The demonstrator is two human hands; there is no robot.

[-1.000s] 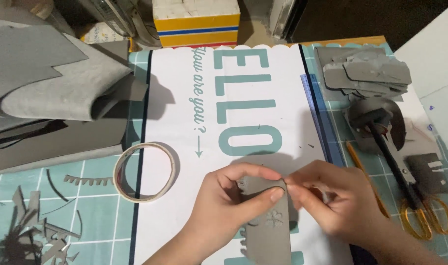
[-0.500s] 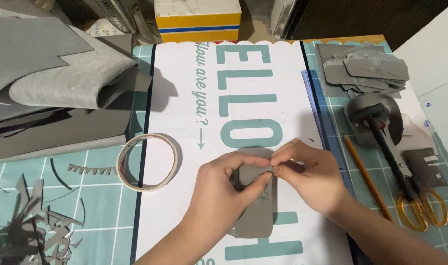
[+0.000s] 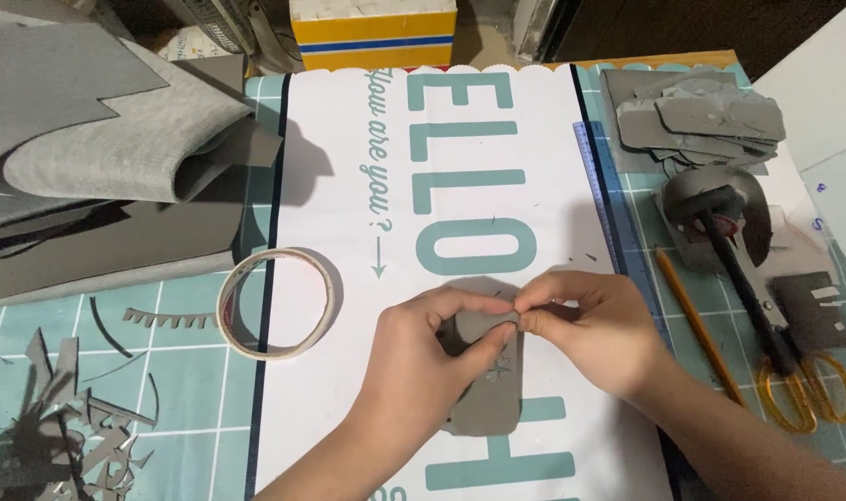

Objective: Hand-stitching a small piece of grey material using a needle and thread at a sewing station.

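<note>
Both of your hands are pinching the far end of the grey cut-out piece (image 3: 490, 394), fingers narrowed tight on it: your left hand (image 3: 423, 357) is gripping from the left with thumb and forefinger, and your right hand (image 3: 585, 329) is nipping the same top edge from the right. The piece is lying flat under them, its rounded near end running toward you over the white printed mat (image 3: 349, 408), with a small star-like cut showing just below your left fingertips.

Since a second ago your hands are working closer together and higher on the piece; earlier more of its top was showing between them, and now your fingertips are nearly meeting over that edge, so the fiddly work at the top is under way, I judge.

Around you, going from big to small: the stack of grey felt sheets (image 3: 89, 158) is lying far left, the yellow box (image 3: 375, 32) far centre, the pile of grey cut pieces (image 3: 701, 121) far right. The tape roll (image 3: 276, 303) is resting left of your left hand, the yellow-handled scissors (image 3: 794, 371) and pencil (image 3: 697, 325) to the right, and grey scraps (image 3: 61, 436) near left.
</note>
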